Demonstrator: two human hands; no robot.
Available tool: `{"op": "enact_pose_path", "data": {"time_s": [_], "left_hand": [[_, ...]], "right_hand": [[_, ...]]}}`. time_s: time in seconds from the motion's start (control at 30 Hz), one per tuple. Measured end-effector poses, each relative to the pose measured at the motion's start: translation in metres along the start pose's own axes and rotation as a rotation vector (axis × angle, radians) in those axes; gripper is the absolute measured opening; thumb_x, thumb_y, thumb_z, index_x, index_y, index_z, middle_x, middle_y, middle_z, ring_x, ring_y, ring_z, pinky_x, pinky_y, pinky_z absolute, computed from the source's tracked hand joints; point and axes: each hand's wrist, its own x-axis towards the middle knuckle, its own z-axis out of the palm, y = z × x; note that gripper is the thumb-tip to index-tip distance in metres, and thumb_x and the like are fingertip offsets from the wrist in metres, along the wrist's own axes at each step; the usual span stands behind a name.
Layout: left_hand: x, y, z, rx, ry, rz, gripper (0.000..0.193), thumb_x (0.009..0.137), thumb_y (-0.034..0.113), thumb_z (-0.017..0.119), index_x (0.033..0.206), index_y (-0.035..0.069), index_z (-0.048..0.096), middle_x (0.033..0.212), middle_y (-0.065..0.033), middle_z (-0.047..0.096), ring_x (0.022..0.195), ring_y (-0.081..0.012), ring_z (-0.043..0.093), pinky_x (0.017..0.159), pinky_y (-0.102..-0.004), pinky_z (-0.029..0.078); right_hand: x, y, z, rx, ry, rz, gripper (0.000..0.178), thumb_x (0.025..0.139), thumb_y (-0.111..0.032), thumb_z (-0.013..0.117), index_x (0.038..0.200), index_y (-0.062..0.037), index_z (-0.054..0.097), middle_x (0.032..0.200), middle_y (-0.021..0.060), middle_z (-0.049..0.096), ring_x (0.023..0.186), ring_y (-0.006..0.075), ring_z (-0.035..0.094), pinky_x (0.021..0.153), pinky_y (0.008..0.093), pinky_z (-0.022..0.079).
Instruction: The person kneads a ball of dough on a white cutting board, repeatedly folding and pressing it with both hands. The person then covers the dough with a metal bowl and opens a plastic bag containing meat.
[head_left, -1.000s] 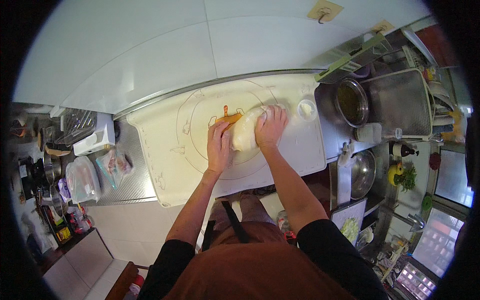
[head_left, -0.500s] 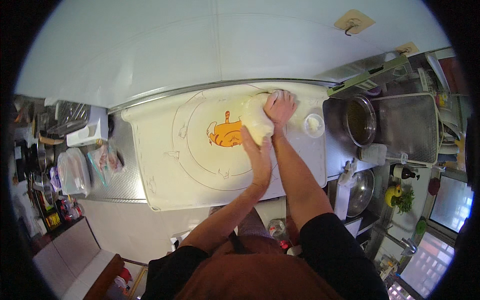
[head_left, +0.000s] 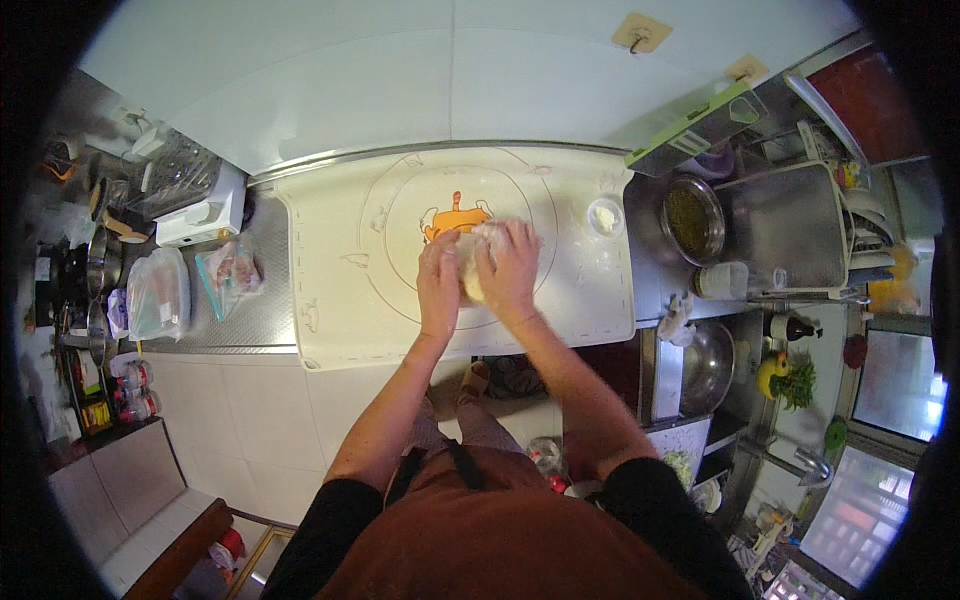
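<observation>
A pale lump of dough (head_left: 471,282) lies on a cream kneading mat (head_left: 345,325), over the lower part of a printed orange cartoon figure. My left hand (head_left: 438,283) grips its left side, fingers pointing away from me. On its right side and top, my right hand (head_left: 510,265) presses with curled fingers. Between them the hands cover much of the dough, so its full shape is hidden. A small white bowl (head_left: 605,217) with white contents stands at the mat's right side, apart from both hands.
Right of the mat are a metal bowl (head_left: 692,220) with dark greenish contents, a clear plastic container (head_left: 721,281) and a dish rack. Plastic bags (head_left: 228,275) and a white appliance (head_left: 203,212) sit on the left. A green box (head_left: 695,130) leans near the wall.
The dough has been drawn back from the mat's far right toward me. My right hand has come back and left with it; my left hand now holds its left side. The view has shifted.
</observation>
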Motion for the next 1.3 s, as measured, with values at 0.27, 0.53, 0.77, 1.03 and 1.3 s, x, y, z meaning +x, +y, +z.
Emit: {"op": "enact_pose_path", "data": {"time_s": [0.27, 0.53, 0.77, 1.03, 1.3], "left_hand": [[0.008, -0.041, 0.001, 0.245, 0.090, 0.315, 0.040, 0.101, 0.022, 0.045, 0.136, 0.007, 0.053, 0.140, -0.0202, 0.050, 0.127, -0.0390, 0.048, 0.110, -0.0475, 0.034], [0.097, -0.055, 0.019, 0.499, 0.205, 0.289, 0.032, 0.097, 0.024, 0.051, 0.125, 0.013, 0.059, 0.117, -0.0118, 0.060, 0.108, -0.0320, 0.055, 0.092, -0.0448, 0.040], [0.144, -0.062, 0.032, 0.567, 0.259, 0.174, 0.026, 0.097, 0.029, 0.052, 0.109, 0.011, 0.067, 0.106, -0.0113, 0.062, 0.102, -0.0324, 0.055, 0.087, -0.0458, 0.042], [0.147, -0.043, 0.014, 0.232, 0.108, -0.034, 0.034, 0.097, 0.030, 0.048, 0.102, 0.003, 0.067, 0.101, -0.0181, 0.064, 0.097, -0.0394, 0.056, 0.087, -0.0505, 0.043], [-0.061, 0.009, -0.031, -0.489, -0.077, -0.049, 0.022, 0.101, 0.010, 0.047, 0.120, 0.006, 0.058, 0.138, -0.0116, 0.054, 0.126, -0.0229, 0.051, 0.110, -0.0353, 0.037]], "right_hand": [[-0.042, 0.008, 0.063, 0.016, 0.156, -0.053, 0.035, 0.088, -0.026, 0.061, 0.117, -0.0061, 0.062, 0.123, 0.0115, 0.059, 0.115, 0.0331, 0.054, 0.099, 0.0475, 0.039], [0.034, 0.037, 0.099, -0.109, 0.057, 0.051, 0.033, 0.085, -0.026, 0.057, 0.111, -0.0076, 0.064, 0.114, 0.0105, 0.061, 0.106, 0.0321, 0.055, 0.093, 0.0469, 0.039], [0.076, 0.063, 0.118, -0.150, 0.030, 0.110, 0.025, 0.088, -0.026, 0.055, 0.102, -0.0081, 0.066, 0.096, 0.0125, 0.064, 0.097, 0.0340, 0.059, 0.087, 0.0474, 0.041], [0.086, 0.064, 0.109, -0.037, -0.147, 0.327, 0.032, 0.095, -0.034, 0.051, 0.099, -0.0075, 0.068, 0.104, 0.0128, 0.068, 0.098, 0.0317, 0.063, 0.089, 0.0432, 0.045], [-0.031, 0.006, 0.039, 0.143, 0.080, 0.208, 0.036, 0.091, -0.019, 0.056, 0.121, -0.0011, 0.063, 0.123, 0.0165, 0.061, 0.124, 0.0360, 0.052, 0.106, 0.0471, 0.038]]}}
